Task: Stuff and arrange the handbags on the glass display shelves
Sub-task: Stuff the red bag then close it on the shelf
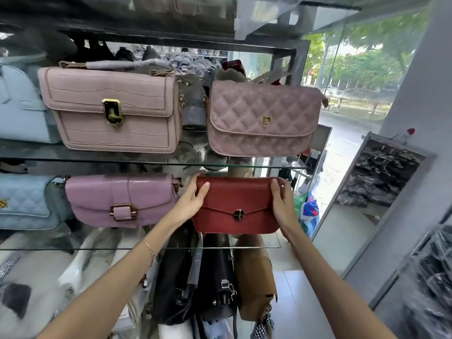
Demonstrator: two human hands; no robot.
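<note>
Two curled grips, left hand (194, 199) and right hand (281, 203), on top corners of red handbag (236, 195); clasp (238, 214) outward, long axis sideways.

Pale blue bag (20, 106) cut by left edge, red handbag (234, 200) corners under fingers (277, 189)

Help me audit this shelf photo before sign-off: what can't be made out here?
- Red bag, head view: top corners covered by the left hand and right hand; closed flap hides whether it is stuffed.
- Blue bag and quilted blue bag, head view: cut off by the left edge.
- Black bags under the lower shelf, head view: overlapping and blurred, shapes unclear.
</note>
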